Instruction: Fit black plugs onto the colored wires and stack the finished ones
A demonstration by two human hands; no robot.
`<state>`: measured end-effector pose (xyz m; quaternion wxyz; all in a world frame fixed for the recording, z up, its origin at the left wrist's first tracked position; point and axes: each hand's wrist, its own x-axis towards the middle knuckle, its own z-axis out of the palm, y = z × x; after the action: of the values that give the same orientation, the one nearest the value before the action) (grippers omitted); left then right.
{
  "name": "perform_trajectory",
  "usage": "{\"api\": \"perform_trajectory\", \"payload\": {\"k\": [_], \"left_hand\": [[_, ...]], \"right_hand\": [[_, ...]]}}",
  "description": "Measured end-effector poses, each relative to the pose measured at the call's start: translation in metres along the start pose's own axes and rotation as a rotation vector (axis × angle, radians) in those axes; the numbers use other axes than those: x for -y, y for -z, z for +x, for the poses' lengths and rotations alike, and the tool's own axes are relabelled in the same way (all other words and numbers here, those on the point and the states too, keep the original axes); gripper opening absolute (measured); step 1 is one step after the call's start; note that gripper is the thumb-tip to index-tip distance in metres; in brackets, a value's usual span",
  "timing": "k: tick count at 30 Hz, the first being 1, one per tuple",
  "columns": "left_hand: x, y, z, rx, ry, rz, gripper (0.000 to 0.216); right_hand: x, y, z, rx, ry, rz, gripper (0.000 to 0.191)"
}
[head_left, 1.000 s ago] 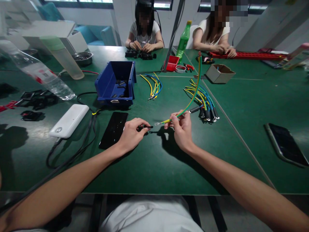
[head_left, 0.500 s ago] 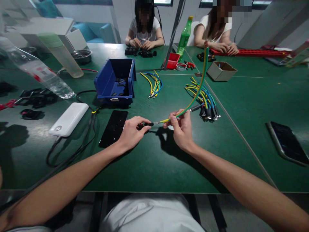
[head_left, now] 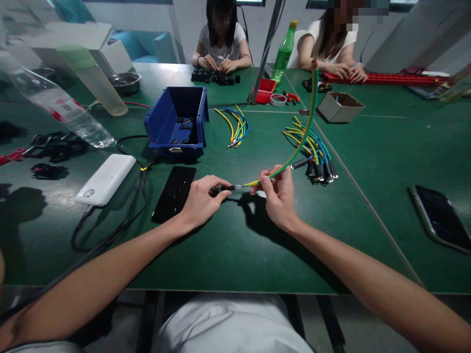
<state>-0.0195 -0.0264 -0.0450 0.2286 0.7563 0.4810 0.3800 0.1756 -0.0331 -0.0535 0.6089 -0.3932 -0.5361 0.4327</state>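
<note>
1. Nearest, pale clothing is covering the lap, below the edge of the green table

2. The left hand is closing its thumb and fingertips around a small black sleeve, above the table

3. The right hand is gripping a yellow-green wire close to its metal terminal; this terminal is pointing to the left hand and is meeting the end of the sleeve, but how deep it is going in, I cannot tell

4. The other end of the wire is curving upward and is standing in the air

5. A black phone is lying just beside the left hand, and a second phone is lying well apart, at the right

6. Farther left, a white power bank is lying near a black cable

7. Behind the right hand, a bundle of wires is spreading, with black sleeves on several near ends

8. A smaller bundle is lying to the right of a blue bin, which is holding small black pieces

9. Behind these, a cardboard box, a red container and a green bottle are standing

10. Farthest, two people are sitting: one person is handling black parts, another is resting both hands at a red strip
</note>
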Motion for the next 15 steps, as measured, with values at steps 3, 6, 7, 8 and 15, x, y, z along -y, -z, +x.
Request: {"api": "perform_trajectory", "payload": {"k": [3, 6, 7, 8, 15], "left_hand": [[-0.0007, 0.0004, 0.0002, 0.005, -0.005, 0.009, 0.009], [-0.0012, 0.0006, 0.0005, 0.008, -0.007, 0.014, 0.008], [-0.0013, 0.0006, 0.0005, 0.006, -0.008, 0.014, 0.008], [-0.0012, 0.0006, 0.0005, 0.004, -0.008, 0.015, 0.007], [-0.0010, 0.0007, 0.0006, 0.007, -0.005, 0.004, 0.008]], "right_hand": [[0.0008, -0.0003, 0.0001, 0.000, -0.015, 0.004, 0.023], [0.0015, -0.0004, 0.0004, 0.004, -0.028, 0.016, 0.024], [0.0016, -0.0004, 0.0004, 0.006, -0.031, 0.022, 0.024], [0.0016, -0.0004, 0.0004, 0.007, -0.034, 0.029, 0.024], [0.0025, -0.0017, 0.0006, 0.008, -0.023, 0.051, 0.022]]}}
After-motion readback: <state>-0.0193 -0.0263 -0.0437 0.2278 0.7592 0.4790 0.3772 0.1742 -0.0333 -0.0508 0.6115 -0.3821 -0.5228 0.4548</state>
